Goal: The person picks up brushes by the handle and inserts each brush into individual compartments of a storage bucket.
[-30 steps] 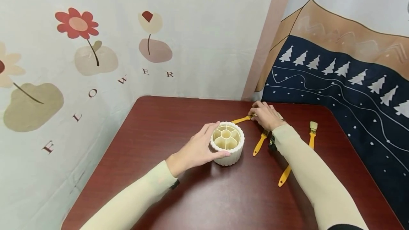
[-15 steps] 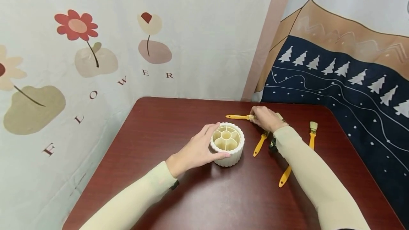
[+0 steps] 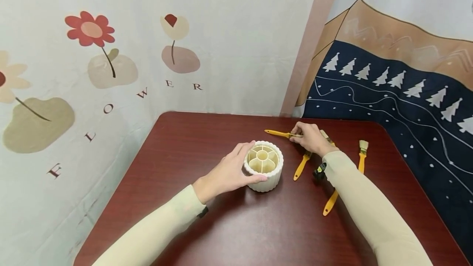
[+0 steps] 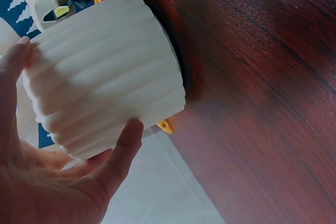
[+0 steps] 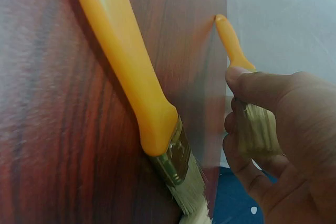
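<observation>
My left hand grips the side of a white ribbed round holder, thumb at the near side and fingers at the far side. The holder stands upright, and its petal-shaped compartments face up. At the back of the table, my right hand pinches a yellow-handled paintbrush near its metal collar. In the right wrist view its bristles lie beneath my palm, and its handle points away. Beside that hand, a second paintbrush lies on the table.
More yellow paintbrushes lie around my right forearm: one with bristles at the far right, another with bristles just behind the wrist. The sleeve hides parts of them. Printed cloth hangs behind the red-brown table.
The pinched paintbrush's handle end has swung away from the holder toward the back edge. My right hand has shifted slightly right, its fingers closer about the brush. The left hand and holder stay put.
</observation>
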### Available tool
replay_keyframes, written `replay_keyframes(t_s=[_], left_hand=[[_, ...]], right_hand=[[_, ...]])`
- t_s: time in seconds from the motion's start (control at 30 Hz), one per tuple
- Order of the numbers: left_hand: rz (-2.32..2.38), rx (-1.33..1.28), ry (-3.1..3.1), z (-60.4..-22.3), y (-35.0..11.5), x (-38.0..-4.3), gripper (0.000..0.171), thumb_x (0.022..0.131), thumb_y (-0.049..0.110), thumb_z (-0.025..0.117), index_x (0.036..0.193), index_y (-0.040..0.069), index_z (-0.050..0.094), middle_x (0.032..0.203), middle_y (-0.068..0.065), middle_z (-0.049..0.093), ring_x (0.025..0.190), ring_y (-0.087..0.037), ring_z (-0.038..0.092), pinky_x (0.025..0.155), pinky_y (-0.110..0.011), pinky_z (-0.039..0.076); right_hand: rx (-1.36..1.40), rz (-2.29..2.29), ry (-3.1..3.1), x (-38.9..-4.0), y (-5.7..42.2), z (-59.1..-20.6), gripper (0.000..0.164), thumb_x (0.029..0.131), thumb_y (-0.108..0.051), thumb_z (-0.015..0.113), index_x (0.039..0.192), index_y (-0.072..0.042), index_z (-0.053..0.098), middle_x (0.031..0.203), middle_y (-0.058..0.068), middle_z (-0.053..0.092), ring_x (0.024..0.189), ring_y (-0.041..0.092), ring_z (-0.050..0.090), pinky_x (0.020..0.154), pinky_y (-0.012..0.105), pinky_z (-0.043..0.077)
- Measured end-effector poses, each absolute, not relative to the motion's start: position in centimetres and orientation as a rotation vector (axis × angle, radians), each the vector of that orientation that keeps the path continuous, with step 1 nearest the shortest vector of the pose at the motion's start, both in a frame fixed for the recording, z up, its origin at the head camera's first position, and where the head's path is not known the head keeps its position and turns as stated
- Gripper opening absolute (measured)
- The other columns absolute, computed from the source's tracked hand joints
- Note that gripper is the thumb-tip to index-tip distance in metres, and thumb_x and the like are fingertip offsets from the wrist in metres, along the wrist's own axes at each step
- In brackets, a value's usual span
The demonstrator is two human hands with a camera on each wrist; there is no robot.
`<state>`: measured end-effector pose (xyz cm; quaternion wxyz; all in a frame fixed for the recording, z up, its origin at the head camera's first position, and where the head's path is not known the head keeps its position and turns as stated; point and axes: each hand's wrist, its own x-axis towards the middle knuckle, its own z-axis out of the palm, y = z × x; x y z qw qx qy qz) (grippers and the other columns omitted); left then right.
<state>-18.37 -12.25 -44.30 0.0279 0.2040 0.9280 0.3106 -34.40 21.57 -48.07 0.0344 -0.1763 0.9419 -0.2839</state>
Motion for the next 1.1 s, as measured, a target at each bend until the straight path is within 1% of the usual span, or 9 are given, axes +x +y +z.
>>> replay_keyframes(t_s=[0.17,0.27,0.5,0.6,0.77,0.87,0.93,1.0,1.1], left_hand=[[0.958,0.621,2.862,-44.3,-12.3,-18.5,0.120,0.092,0.074,0.089,0.184,0.021,0.033,0.179,-0.004,0.049,0.158,-0.039,0.063,0.129,-0.060,0.055],[0.956,0.626,2.859,-44.4,-12.4,-18.5,0.120,0.092,0.075,0.089,0.184,0.020,0.033,0.178,-0.005,0.050,0.157,-0.039,0.063,0.128,-0.061,0.056],[0.975,0.617,2.848,-44.7,-12.4,-18.5,0.121,0.092,0.074,0.091,0.184,0.021,0.033,0.178,-0.004,0.051,0.158,-0.037,0.062,0.129,-0.061,0.055],[0.976,0.622,2.851,-44.6,-12.5,-18.7,0.122,0.092,0.074,0.091,0.184,0.020,0.033,0.177,-0.004,0.051,0.157,-0.037,0.063,0.129,-0.061,0.056],[0.981,0.644,2.860,-44.3,-12.4,-18.9,0.120,0.092,0.072,0.091,0.183,0.019,0.035,0.176,-0.005,0.052,0.156,-0.037,0.064,0.128,-0.060,0.056],[0.984,0.642,2.854,-44.5,-12.5,-18.9,0.120,0.092,0.072,0.091,0.183,0.019,0.035,0.176,-0.005,0.052,0.156,-0.036,0.064,0.128,-0.059,0.056],[0.986,0.631,2.852,-44.6,-12.5,-18.9,0.120,0.091,0.072,0.092,0.183,0.019,0.035,0.176,-0.005,0.052,0.157,-0.035,0.063,0.128,-0.059,0.057],[0.980,0.620,2.854,-44.7,-12.6,-18.8,0.121,0.091,0.073,0.092,0.184,0.021,0.034,0.176,-0.003,0.052,0.157,-0.034,0.063,0.127,-0.058,0.057],[0.995,0.629,2.859,-44.7,-12.5,-18.9,0.120,0.091,0.072,0.092,0.183,0.020,0.036,0.175,-0.004,0.053,0.155,-0.035,0.064,0.127,-0.059,0.057]], right_hand=[[-0.487,-0.972,2.884,-33.4,22.1,-47.6,0.019,0.110,-0.017,0.083,0.126,-0.009,0.077,0.124,0.017,0.083,0.100,0.029,0.073,0.090,0.038,0.067],[-0.462,-1.029,2.896,-32.7,22.1,-47.1,0.019,0.110,-0.018,0.084,0.126,-0.009,0.078,0.126,0.018,0.083,0.100,0.029,0.073,0.089,0.036,0.066],[-0.499,-1.085,3.001,-31.2,21.7,-46.6,0.020,0.107,-0.019,0.088,0.124,-0.010,0.082,0.128,0.019,0.084,0.108,0.033,0.074,0.103,0.051,0.065],[-0.539,-1.092,3.046,-30.5,21.3,-46.3,0.021,0.105,-0.019,0.089,0.124,-0.011,0.084,0.129,0.018,0.084,0.114,0.036,0.075,0.106,0.054,0.062],[-0.548,-1.126,3.073,-29.3,21.1,-45.8,0.024,0.105,-0.016,0.089,0.128,-0.011,0.085,0.132,0.017,0.083,0.121,0.040,0.076,0.109,0.061,0.063],[-0.524,-1.171,3.072,-28.4,20.9,-45.4,0.025,0.106,-0.017,0.089,0.129,-0.011,0.085,0.133,0.017,0.084,0.122,0.040,0.076,0.110,0.062,0.064],[-0.501,-1.212,3.064,-27.9,20.8,-45.2,0.026,0.106,-0.019,0.089,0.131,-0.012,0.084,0.134,0.017,0.084,0.119,0.038,0.077,0.106,0.055,0.068],[-0.476,-1.259,3.062,-27.3,20.8,-45.0,0.028,0.106,-0.021,0.090,0.132,-0.013,0.083,0.133,0.016,0.084,0.112,0.035,0.077,0.097,0.043,0.072],[-0.455,-1.347,3.063,-26.6,20.8,-44.7,0.030,0.104,-0.021,0.091,0.132,-0.013,0.082,0.128,0.016,0.085,0.100,0.029,0.077,0.083,0.021,0.067]])
